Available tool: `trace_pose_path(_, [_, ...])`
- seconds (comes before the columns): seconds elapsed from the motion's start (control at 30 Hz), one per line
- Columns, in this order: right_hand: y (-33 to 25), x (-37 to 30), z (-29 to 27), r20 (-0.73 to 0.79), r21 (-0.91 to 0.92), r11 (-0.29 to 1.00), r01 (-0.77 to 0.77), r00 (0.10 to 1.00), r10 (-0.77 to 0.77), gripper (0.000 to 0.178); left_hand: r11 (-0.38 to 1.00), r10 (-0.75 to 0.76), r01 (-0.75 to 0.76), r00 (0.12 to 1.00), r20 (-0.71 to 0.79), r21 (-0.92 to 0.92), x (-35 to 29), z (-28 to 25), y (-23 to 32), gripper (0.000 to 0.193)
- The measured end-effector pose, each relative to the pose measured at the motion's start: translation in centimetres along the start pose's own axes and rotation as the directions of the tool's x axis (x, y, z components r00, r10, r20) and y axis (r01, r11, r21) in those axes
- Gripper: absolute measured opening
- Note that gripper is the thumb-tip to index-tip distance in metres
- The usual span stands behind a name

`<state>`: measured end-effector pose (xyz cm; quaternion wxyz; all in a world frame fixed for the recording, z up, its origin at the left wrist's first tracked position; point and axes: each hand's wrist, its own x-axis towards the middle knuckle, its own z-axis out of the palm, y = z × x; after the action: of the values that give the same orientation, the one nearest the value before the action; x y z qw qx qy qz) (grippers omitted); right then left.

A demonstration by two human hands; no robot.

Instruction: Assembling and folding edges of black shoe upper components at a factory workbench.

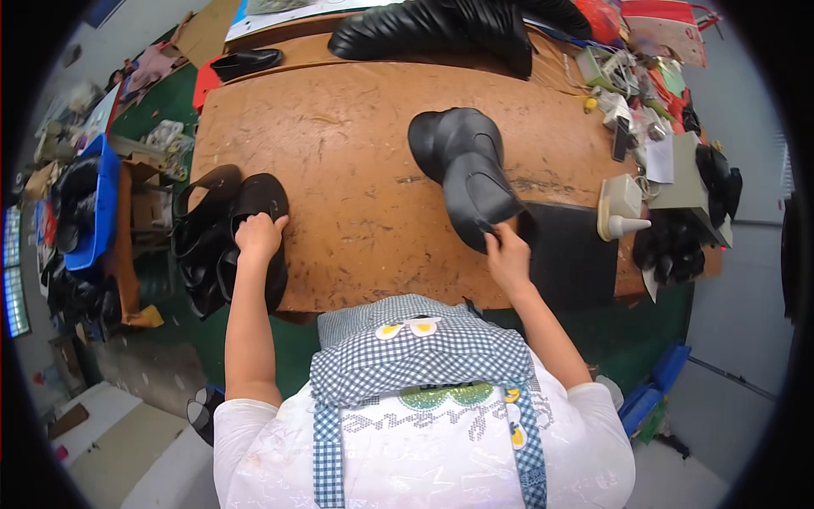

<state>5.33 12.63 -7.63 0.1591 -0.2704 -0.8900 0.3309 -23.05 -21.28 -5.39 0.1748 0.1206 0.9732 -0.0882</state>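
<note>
My right hand (pixel 509 259) is closed on the top edge of a black leather boot (pixel 475 182), which lies on the brown worktable with its foot end toward the far side. At the table's left edge, my left hand (pixel 258 237) has its fingers curled over the edge of a black boot (pixel 261 193). Beside it stands more black footwear (pixel 202 242) with open tops, partly overlapping it. How deep my left fingers reach inside is hidden.
A black mat (pixel 577 259) lies right of the boot, with a white nozzled bottle (pixel 626 225) beside it. Black boot parts (pixel 424 34) line the far edge, near a single black shoe (pixel 246 64). Clutter fills the right; a blue crate (pixel 106 204) stands left.
</note>
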Motion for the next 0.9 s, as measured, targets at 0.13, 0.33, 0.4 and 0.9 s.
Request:
trace_pose_path(0.13, [2.5, 5.2, 4.8, 0.02, -0.15, 0.988, 0.038, 0.999, -0.036, 0.011, 0.98, -0.058, 0.059, 0.998, 0.012, -0.189, 5.0, 5.0, 1.3, 0.045])
trace_pose_path(0.33, [-5.3, 10.7, 1.2, 0.276, -0.595, 0.804, 0.012, 0.942, 0.191, 0.017, 0.756, 0.386, -0.409, 0.909, -0.156, -0.512, 0.6, -2.2, 5.3, 0.023])
trace_pose_path(0.4, [-9.7, 8.6, -1.0, 0.287, -0.061, 0.958, 0.28, 0.924, -0.252, 0.032, 0.608, 0.589, -0.527, 0.801, -0.107, -0.594, -4.8, -5.0, 8.6, 0.022])
trace_pose_path(0.9, [-12.3, 5.0, -8.2, 0.985, 0.12, 0.947, 0.298, 0.082, -0.151, 0.044, 0.246, 0.912, -0.512, 0.411, 0.017, -0.823, -14.8, -10.2, 14.8, 0.021])
